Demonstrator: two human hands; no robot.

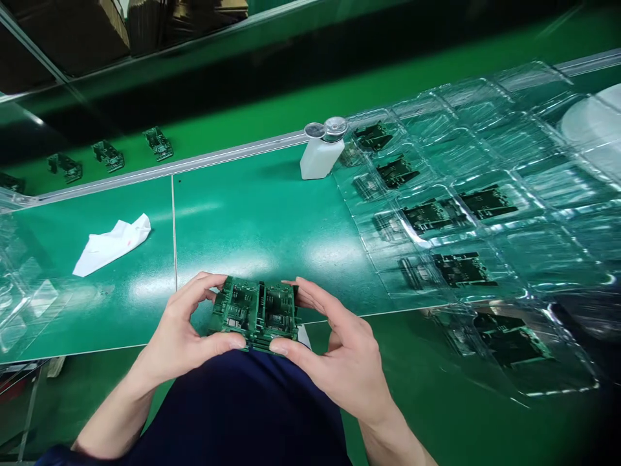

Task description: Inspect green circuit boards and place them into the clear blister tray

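Between my two hands, at the front edge of the green bench, is a green circuit board panel (279, 304) made of joined sections with a dark gap down its middle. My left hand (182, 330) grips its left side, thumb along the near edge and fingers at the far left corner. On the other side my right hand (339, 343) closes on the panel, its thumb at the near edge and fingers by the far right corner. The panel's underside is hidden from me.
To the right, a clear plastic tray (485, 249) with several circuit boards overhangs the bench (262, 213). A white dispenser bottle (320, 158) stands beside it. Crumpled white paper (114, 244) lies on the left. Beyond the rail, small boards (158, 143) sit on a green strip.
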